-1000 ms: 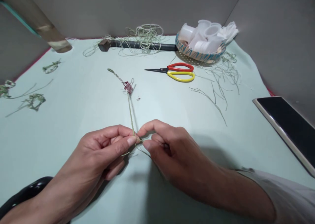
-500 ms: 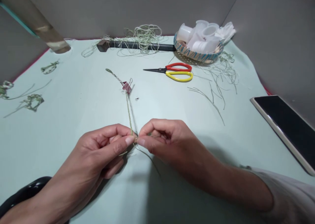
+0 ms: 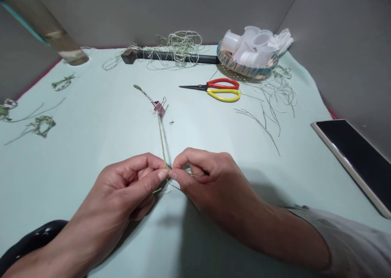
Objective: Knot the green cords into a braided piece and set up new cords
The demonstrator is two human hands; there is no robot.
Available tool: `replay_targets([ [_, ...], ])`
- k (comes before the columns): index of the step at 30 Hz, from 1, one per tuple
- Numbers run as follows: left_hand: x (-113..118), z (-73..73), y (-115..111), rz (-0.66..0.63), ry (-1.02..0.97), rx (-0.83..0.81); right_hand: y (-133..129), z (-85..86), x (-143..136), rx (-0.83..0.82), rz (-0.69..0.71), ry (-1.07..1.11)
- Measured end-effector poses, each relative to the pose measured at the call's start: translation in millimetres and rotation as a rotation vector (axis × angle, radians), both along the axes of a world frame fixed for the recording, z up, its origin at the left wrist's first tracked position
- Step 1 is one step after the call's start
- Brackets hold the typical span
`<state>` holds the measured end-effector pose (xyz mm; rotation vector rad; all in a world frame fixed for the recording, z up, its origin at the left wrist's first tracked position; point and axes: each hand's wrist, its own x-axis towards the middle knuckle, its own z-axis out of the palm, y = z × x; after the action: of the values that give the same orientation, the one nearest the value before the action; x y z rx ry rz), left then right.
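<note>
A thin green braided cord (image 3: 162, 141) runs from a dark red binder clip (image 3: 159, 108) toward me, its far tail lying beyond the clip. My left hand (image 3: 131, 184) pinches the near end of the cord between thumb and index finger. Right beside it, thumb tip almost against thumb tip, my right hand (image 3: 207, 180) is closed on thin green strands that pass through its curled fingers. Loose strand ends stick out below the pinch. The exact crossing of the strands is hidden by the fingertips.
Scissors (image 3: 222, 89) with red and yellow handles lie past the clip. Behind are a black bar (image 3: 161, 56) under tangled thread (image 3: 185, 45) and a basket (image 3: 250, 71) of plastic spools. A phone (image 3: 354, 159) rests at the right; knotted green pieces (image 3: 43, 126) lie left.
The right hand has shifted slightly, and a strand now shows inside its curled fingers. The long loose strand end below the hands no longer trails across the table.
</note>
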<state>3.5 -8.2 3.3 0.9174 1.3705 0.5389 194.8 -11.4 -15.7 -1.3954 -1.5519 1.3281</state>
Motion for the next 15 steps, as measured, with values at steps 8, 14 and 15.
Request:
replay_targets([
  [8, 0.7, -3.6, -0.4, 0.01, 0.004, -0.023, 1.1, 14.2, 5.8, -0.333, 0.045, 0.27],
  [14, -2.0, 1.3, 2.0, 0.052, 0.042, -0.031, -17.4, 12.1, 2.7, -0.076, 0.112, 0.221],
  [15, -1.7, 2.8, 2.8, 0.038, 0.055, -0.036, -19.6, 11.8, 3.2, 0.018, 0.141, 0.166],
])
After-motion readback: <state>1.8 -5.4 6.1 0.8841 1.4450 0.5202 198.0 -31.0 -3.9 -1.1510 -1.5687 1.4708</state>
